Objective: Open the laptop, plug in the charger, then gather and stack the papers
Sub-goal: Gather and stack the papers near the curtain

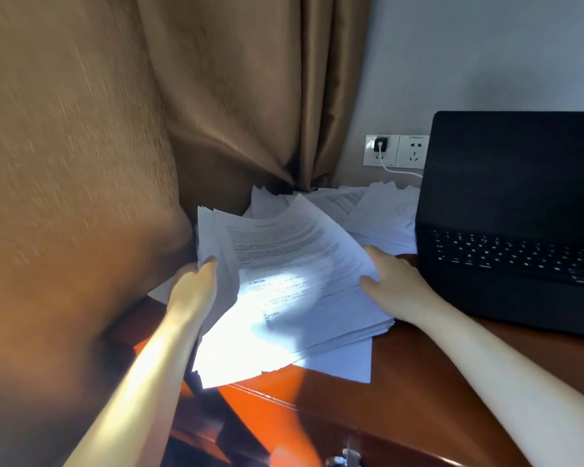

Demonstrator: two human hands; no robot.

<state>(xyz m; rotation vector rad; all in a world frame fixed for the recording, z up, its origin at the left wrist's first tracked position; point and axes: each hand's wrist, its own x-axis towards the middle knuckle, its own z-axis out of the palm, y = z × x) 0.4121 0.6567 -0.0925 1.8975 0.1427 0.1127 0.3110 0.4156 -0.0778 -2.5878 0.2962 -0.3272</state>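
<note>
A thick bundle of printed white papers [284, 281] lies tilted over the left end of the wooden desk [402, 382]. My left hand [193, 288] grips the bundle's left edge, thumb on top. At the right edge my right hand [395, 284] holds the bundle, thumb on the top sheet. More loose papers [378, 210] lie spread behind, toward the wall. The black laptop [513, 214] stands open on the right, screen dark. A black charger plug [380, 144] sits in the left wall socket, and its white cable [402, 171] runs behind the laptop.
A brown curtain [115, 163] hangs close on the left and behind the papers. A second white wall socket [413, 151] beside the plug is unused. The desk's front edge runs diagonally below the bundle, with a single sheet [344, 362] under it.
</note>
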